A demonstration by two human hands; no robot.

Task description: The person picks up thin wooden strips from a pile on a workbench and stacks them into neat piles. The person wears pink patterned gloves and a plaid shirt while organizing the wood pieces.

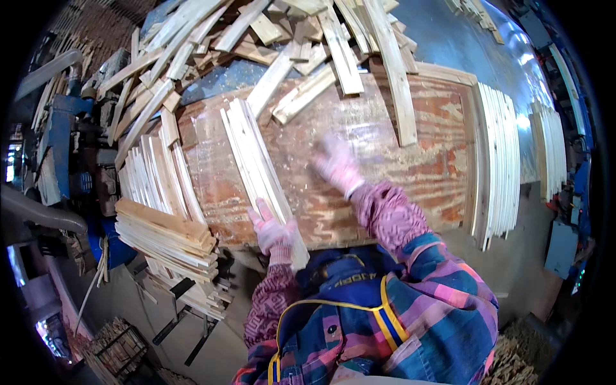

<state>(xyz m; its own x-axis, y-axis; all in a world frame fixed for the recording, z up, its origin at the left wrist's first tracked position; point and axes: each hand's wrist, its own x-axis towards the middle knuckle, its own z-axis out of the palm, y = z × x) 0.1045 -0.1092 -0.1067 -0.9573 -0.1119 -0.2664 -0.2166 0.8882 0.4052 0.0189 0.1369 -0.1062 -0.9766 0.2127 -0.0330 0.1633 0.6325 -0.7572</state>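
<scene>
My left hand (273, 236), in a pale glove, rests on the near part of a small bundle of light wooden strips (247, 154). Its fingers are spread apart across the wood rather than visibly wrapped round it. The strips lie lengthwise on a worn plywood tabletop (308, 199), their near ends reaching past its front edge. Over the middle of the tabletop is my right hand (337, 165), gloved and smeared by motion. Its fingers cannot be made out, and no strip shows in it.
A loose heap of wooden pieces (276, 32) covers the far side, some overhanging the tabletop. Stacked strips (167, 234) stand at the left edge, and lined-up strips (497, 160) at the right. Blue machinery (61, 144) stands far left; a wire crate (119, 350) sits lower left.
</scene>
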